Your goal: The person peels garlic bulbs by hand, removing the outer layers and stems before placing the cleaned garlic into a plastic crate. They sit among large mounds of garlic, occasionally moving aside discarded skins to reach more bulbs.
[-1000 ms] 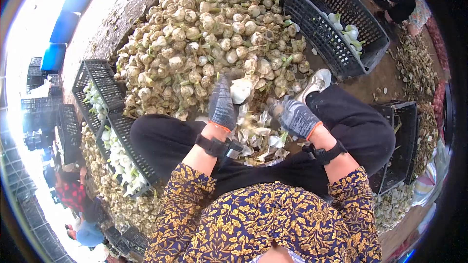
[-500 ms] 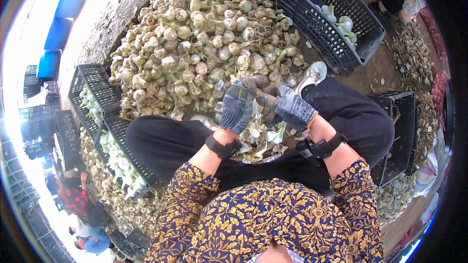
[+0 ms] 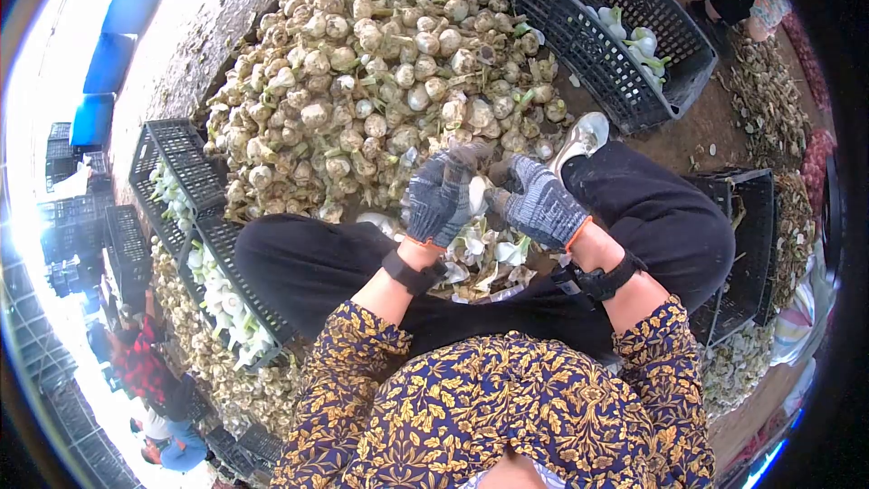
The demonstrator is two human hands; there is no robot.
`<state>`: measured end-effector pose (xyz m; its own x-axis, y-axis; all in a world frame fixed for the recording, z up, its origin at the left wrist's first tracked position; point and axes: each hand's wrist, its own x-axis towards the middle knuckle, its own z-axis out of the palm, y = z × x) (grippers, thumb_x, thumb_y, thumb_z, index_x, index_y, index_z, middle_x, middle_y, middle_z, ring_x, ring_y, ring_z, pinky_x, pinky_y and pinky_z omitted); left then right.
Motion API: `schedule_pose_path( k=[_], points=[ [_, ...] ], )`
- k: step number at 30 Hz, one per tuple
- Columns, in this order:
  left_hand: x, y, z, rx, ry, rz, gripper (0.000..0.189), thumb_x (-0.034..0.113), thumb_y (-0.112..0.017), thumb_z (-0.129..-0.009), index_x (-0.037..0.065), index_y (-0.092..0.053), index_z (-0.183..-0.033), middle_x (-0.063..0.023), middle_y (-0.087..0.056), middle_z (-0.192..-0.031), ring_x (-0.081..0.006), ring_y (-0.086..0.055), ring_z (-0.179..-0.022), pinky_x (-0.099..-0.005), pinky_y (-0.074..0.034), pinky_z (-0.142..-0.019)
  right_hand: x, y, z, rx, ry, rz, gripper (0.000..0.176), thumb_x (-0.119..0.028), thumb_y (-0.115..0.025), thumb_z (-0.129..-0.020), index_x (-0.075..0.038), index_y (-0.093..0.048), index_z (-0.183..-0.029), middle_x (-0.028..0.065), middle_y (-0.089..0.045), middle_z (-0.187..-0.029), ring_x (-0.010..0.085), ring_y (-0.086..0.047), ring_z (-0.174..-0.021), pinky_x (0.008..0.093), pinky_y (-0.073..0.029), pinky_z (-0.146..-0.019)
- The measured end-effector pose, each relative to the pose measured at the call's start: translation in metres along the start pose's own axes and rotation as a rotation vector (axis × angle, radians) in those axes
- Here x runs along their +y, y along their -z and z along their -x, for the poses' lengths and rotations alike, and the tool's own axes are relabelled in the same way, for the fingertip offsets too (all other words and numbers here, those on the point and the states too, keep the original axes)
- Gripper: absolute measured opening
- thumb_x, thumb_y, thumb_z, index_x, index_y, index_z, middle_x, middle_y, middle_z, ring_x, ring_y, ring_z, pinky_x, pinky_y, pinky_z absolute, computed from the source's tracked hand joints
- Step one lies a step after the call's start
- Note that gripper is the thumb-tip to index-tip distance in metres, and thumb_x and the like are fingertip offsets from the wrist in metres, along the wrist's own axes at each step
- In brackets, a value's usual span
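Observation:
A pale garlic bulb (image 3: 477, 196) shows between my two gloved hands, above my lap. My left hand (image 3: 438, 197), in a grey knit glove with an orange cuff, is closed around the bulb's left side. From the right, my right hand (image 3: 541, 203), in a matching glove, pinches at the bulb with its fingertips, which are partly blurred. Loose peeled skins (image 3: 489, 258) and whitish scraps lie beneath the hands, between my legs. Just beyond my hands rises a large heap of unpeeled garlic (image 3: 362, 81) with dirty skins.
A black crate (image 3: 588, 45) holding several white bulbs stands at the upper right. Crates with cleaned garlic (image 3: 222, 303) sit left of my knee. Another black crate (image 3: 738, 254) is by my right knee. Other people (image 3: 149, 362) are at the lower left; a person's leg shows top right.
My hands have parted slightly, and the white bulb between them now shows more clearly. The person in red at the lower left has shifted.

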<state>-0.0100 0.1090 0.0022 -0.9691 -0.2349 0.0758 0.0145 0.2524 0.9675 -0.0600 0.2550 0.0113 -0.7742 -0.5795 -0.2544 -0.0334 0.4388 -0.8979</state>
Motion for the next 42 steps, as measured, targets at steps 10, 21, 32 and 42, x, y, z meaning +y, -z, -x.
schedule_pose_path(
  k=[10,21,32,42],
  points=[
    [-0.035,-0.005,-0.012,0.048,0.662,0.562,0.053,0.053,-0.041,-0.084,0.009,-0.049,-0.112,-0.0061,-0.059,-0.093,-0.0165,-0.06,-0.076,-0.0278,-0.051,-0.058,0.018,-0.005,-0.008,0.29,0.082,-0.181,0.018,-0.01,-0.054,-0.077,0.001,-0.052,-0.09,0.0161,-0.059,-0.081,0.0249,-0.057,-0.074,0.0326,-0.045,-0.069],
    [-0.029,-0.002,-0.01,0.261,0.579,0.623,0.052,0.051,-0.028,-0.088,0.011,-0.047,-0.114,-0.004,-0.056,-0.102,-0.0151,-0.055,-0.087,-0.0298,-0.047,-0.073,0.032,0.014,-0.008,0.028,0.306,0.713,0.024,-0.02,-0.051,-0.081,0.0,-0.053,-0.093,0.0194,-0.059,-0.078,0.0297,-0.058,-0.072,0.0342,-0.046,-0.063],
    [-0.038,-0.008,0.004,-0.032,0.09,0.006,0.042,0.029,-0.022,-0.095,0.001,-0.048,-0.113,-0.0102,-0.053,-0.108,-0.0165,-0.051,-0.096,-0.0293,-0.041,-0.086,-0.01,0.01,-0.009,-0.076,-0.311,-0.313,0.049,-0.031,-0.064,-0.075,0.006,-0.045,-0.101,0.0131,-0.059,-0.075,0.014,-0.057,-0.057,0.0271,-0.047,-0.053],
    [-0.034,-0.01,-0.004,0.068,0.026,-0.152,0.026,0.013,-0.046,-0.085,0.0,-0.05,-0.108,-0.0129,-0.057,-0.095,-0.021,-0.055,-0.088,-0.0308,-0.043,-0.077,0.006,0.006,-0.007,0.06,0.019,-0.119,0.027,-0.017,-0.061,-0.074,0.001,-0.053,-0.092,0.0129,-0.06,-0.074,0.02,-0.059,-0.067,0.0308,-0.047,-0.062]
  ],
)
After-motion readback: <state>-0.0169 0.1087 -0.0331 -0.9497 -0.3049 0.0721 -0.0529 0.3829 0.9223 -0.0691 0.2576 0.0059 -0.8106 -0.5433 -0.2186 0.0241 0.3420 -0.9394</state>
